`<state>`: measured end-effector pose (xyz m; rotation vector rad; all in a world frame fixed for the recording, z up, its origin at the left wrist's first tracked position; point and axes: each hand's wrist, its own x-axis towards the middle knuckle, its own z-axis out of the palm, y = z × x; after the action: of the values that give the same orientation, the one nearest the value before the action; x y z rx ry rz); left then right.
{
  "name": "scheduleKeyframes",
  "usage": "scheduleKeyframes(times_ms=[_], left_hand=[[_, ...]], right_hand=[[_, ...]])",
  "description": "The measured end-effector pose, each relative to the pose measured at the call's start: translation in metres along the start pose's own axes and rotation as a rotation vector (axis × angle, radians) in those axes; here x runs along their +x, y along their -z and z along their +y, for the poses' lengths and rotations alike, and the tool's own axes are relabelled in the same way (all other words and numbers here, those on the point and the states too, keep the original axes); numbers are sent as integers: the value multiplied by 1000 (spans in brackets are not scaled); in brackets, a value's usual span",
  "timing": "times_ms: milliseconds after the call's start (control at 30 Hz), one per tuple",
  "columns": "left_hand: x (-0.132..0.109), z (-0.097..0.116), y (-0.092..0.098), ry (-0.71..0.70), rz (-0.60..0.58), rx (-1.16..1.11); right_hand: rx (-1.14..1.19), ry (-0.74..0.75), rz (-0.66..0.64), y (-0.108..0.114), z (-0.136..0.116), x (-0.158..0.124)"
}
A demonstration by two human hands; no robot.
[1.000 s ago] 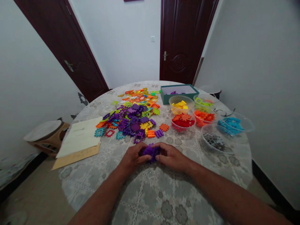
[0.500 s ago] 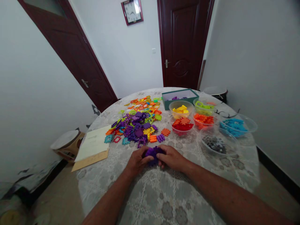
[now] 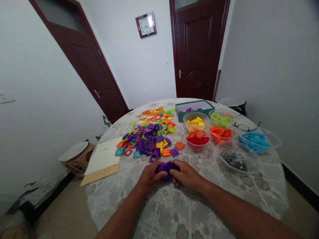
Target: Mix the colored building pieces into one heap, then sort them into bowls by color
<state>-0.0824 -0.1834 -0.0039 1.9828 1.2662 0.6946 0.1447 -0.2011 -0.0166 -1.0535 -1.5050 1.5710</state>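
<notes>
Several purple interlocking plastic building pieces sit between my two hands, low over the near part of the table. My left hand is closed on their left side, its thumb laid across the front. From the right, my right hand grips them with thumb and curled fingers. The fingers hide part of the pieces, so how they join cannot be made out. Just beyond my hands lies a heap of mostly purple pieces, with orange tubes, purple tubes and a flat orange piece at its edge.
Clear bowls hold yellow, red, orange, green, blue and grey pieces. A green box stands behind them. Glasses rest near the bowls. Paper sheets lie at the left edge.
The whole scene sits slightly lower and further right as the head view tilts up. Both hands keep hold of the purple pieces, with little visible change in grip.
</notes>
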Motion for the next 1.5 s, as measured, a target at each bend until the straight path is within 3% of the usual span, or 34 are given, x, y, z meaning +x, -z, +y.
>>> scheduleKeyframes(times_ms=[933,1200,1500], left_hand=[[0,3,2,-33,-20,-61],[0,-2,1,-64,-18,-45],[-3,8,1,7,4,10]], right_hand=[[-51,-14,62,-6,-13,-10],[-122,5,82,-6,-4,-10],[-141,27,52,-5,-8,-9]])
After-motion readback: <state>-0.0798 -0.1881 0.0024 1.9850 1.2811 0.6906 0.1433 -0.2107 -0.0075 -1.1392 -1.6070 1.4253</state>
